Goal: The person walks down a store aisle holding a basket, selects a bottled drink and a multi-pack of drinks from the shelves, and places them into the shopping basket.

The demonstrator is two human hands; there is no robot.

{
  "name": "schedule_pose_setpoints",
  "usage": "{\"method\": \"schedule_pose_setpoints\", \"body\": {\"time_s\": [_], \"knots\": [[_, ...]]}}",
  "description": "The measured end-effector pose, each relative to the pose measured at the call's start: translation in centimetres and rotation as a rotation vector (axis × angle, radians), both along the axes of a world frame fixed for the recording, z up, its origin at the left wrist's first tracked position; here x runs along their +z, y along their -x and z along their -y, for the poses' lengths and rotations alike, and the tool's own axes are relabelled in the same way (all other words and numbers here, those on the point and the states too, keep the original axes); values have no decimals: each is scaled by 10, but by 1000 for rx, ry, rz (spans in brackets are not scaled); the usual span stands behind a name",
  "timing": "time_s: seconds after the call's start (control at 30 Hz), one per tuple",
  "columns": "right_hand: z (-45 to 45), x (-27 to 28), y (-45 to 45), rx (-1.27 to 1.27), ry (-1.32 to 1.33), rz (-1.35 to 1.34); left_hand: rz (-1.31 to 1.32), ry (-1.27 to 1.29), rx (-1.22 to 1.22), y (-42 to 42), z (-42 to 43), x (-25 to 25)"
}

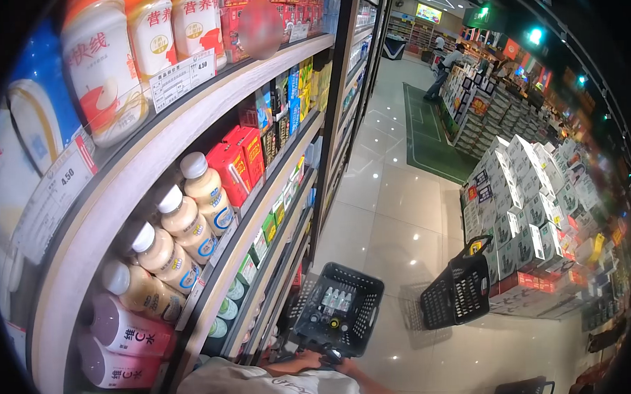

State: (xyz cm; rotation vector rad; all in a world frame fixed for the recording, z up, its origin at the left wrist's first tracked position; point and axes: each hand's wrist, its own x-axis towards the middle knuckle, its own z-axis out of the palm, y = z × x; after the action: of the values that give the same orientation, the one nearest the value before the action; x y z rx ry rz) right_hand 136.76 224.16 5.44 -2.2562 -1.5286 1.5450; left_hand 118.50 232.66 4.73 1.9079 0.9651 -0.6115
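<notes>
A black shopping basket (371, 304) is directly in front of my body, close to the shelf. Inside it lies a pack of small white-labelled bottles (337, 299), with a few dark items nearer to me. My left hand (307, 359) is closed at the basket's near end, on the dark handle. Beside it, my right hand (346, 367) also closes around the handle. Both hands look small and partly hidden, so single fingers are hard to make out. My white shirt (267, 390) fills the bottom edge.
Left, shelves hold white drink bottles (102, 65), beige bottles (206, 191), pink bottles (128, 332) and red cartons (240, 165). A second black basket (457, 289) stands on the tiled floor. Stacked white boxes (520, 209) border the aisle's right side. A person (440, 75) stands farther back.
</notes>
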Motion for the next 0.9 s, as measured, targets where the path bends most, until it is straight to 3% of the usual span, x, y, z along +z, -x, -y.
{"method": "schedule_pose_setpoints", "body": {"time_s": [0.2,0.3,0.4,0.5,0.57,0.63,0.67,0.7,0.73,0.83,0.9], "knots": [[24,25,15,6,51,22,1,-37,19,13,36,-13],[49,-46,8,-45,-88,-31,-14,0,21,12,46,-17],[55,-54,4,-5,-102,-61,-25,-57,63,11,62,3],[60,17,4,29,27,-14,-30,-47,96,-1,89,15],[79,-37,-1,74,-89,0,-34,-46,113,-8,94,24],[93,-43,1,60,-112,10,-62,-22,115,1,117,25],[132,-113,-39,75,-116,-11,-50,0,125,-1,125,13],[153,-162,-46,243,-200,-1,-65,3,139,0,130,14],[125,-150,-16,411,-279,12,-64,9,175,-1,140,16],[120,-68,-12,217,-49,54,-77,-8,227,-3,162,12],[118,-62,-7,189,65,68,-39,-61,115,1,169,-11]]}}
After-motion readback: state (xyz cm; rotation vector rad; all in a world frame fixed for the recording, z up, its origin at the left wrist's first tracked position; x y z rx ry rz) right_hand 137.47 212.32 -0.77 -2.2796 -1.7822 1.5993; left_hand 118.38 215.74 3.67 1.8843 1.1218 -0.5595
